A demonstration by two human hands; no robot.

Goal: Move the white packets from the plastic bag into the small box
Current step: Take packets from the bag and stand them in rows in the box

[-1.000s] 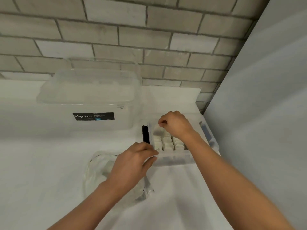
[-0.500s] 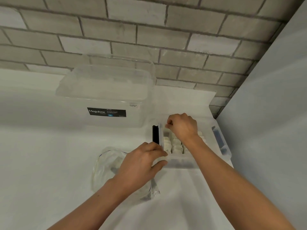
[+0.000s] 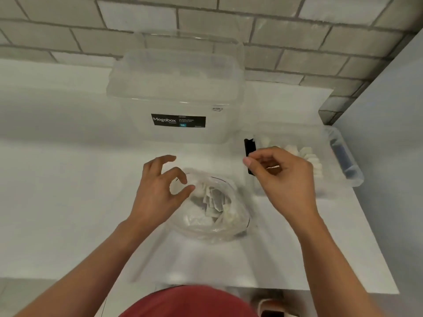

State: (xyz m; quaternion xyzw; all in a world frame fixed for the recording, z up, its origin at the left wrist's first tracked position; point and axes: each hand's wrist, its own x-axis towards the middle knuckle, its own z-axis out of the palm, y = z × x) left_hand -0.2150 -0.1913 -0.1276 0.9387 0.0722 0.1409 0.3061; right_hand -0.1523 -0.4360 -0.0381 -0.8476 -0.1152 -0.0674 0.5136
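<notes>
A grey brick wall (image 3: 206, 17) backs a white table (image 3: 68, 179), with a pale panel (image 3: 389, 156) closing off the right side. A large clear storage box (image 3: 178, 88) stands at the rear centre. The small box (image 3: 325, 133) sits to its right, close against the panel, with rows of white packets (image 3: 309, 156) already standing inside. The plastic bag (image 3: 219, 227) lies in the middle of the table, mouth upward, with more loose packets (image 3: 214, 201) heaped in it. The left hand (image 3: 160, 186) is at the bag's near-left rim, thumb and forefinger curled together and apparently pinching the film there. The right hand (image 3: 281, 177) hovers between bag and small box with its fingers loosely curled. A pale sliver shows between them, and I cannot tell whether that is a packet or just the table behind. The step looks like a reach back into the bag. It will go best if the left hand keeps the mouth spread wide and pinned down, so that the right can pick from the top of the heap without dragging the thin plastic along. The small box's black latch (image 3: 249, 147) juts out on the side facing the bag, so the carry should rise over it. The panel leaves little room on the right, the table is open to the left, and its front edge lies just below the bag.
</notes>
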